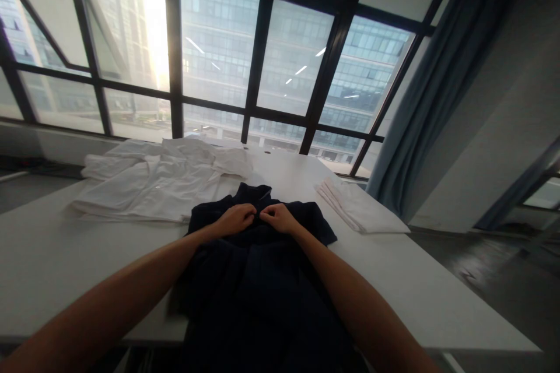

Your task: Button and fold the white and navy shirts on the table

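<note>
A dark navy shirt (262, 274) lies on the white table, its collar (254, 192) toward the window and its lower part reaching the near edge. One sleeve (321, 224) spreads out to the right. My left hand (238, 218) pinches the shirt's front just below the collar. Close beside it, my right hand (279, 217) pinches the cloth too, the fingertips of both nearly meeting. Whether a button sits between the fingers is too small to make out.
White shirts (161, 178) lie spread on the left of the table (441, 303). A folded white cloth (363, 207) rests near the right edge. Beyond the table stand large framed windows (219, 41), with a blue curtain (420, 116) at their right.
</note>
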`<control>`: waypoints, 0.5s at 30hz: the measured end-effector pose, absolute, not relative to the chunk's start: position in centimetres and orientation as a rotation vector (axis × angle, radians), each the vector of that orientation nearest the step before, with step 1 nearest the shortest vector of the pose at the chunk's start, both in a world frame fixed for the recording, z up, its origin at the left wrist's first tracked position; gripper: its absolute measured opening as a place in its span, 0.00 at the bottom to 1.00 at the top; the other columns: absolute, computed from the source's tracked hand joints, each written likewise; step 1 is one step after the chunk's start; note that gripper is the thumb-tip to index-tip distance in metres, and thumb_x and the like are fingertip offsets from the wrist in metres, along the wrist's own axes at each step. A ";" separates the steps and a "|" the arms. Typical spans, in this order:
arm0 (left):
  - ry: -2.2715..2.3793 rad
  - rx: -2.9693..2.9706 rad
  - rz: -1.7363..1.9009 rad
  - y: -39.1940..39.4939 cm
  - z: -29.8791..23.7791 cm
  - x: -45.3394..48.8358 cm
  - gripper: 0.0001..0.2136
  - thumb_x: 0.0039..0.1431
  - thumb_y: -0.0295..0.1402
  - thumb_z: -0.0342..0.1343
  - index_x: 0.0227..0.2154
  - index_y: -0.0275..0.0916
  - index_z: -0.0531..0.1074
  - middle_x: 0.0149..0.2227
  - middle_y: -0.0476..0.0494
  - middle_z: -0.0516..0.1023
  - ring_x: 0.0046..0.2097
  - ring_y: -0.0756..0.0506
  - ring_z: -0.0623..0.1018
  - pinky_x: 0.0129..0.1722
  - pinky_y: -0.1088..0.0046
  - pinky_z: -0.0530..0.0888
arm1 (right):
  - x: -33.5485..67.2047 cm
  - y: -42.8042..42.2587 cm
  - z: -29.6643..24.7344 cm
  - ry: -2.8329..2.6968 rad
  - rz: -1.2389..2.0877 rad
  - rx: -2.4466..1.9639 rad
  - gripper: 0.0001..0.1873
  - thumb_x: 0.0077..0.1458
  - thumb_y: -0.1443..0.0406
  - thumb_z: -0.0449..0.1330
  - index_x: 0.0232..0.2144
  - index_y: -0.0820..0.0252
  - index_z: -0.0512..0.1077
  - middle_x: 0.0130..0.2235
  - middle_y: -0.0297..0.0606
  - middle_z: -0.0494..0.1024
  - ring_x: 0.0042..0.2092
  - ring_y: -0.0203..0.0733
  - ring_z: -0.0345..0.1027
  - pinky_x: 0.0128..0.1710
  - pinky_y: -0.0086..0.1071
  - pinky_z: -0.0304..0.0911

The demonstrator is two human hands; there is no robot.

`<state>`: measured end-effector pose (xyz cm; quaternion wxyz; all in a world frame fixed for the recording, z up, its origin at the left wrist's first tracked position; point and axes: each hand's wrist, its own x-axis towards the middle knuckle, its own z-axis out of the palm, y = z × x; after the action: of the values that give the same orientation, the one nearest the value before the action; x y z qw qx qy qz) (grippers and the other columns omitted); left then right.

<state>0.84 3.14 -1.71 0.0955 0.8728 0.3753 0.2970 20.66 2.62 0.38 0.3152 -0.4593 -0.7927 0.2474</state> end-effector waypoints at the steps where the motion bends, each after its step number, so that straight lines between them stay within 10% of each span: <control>1: 1.105 2.594 0.875 3.1 -1.6 0.8 0.10 0.56 0.27 0.48 0.36 0.38 0.74 0.36 0.45 0.77 0.37 0.47 0.75 0.40 0.73 0.69 | 20.7 2.6 0.4 -2.088 0.650 -1.211 0.11 0.49 0.64 0.58 0.25 0.65 0.79 0.23 0.33 0.76 0.24 0.32 0.63 0.26 0.25 0.56; 15: 1.140 2.625 0.766 2.7 -0.8 0.8 0.07 0.55 0.28 0.49 0.30 0.37 0.73 0.29 0.47 0.75 0.31 0.49 0.72 0.33 0.74 0.67 | 20.0 1.7 0.6 -2.148 0.385 -1.125 0.08 0.49 0.68 0.59 0.26 0.64 0.79 0.25 0.36 0.78 0.26 0.34 0.67 0.29 0.26 0.58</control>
<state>0.80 2.67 -0.79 0.0892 0.8825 0.3833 0.2576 20.04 1.69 0.61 0.3367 -0.4315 -0.8238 0.1475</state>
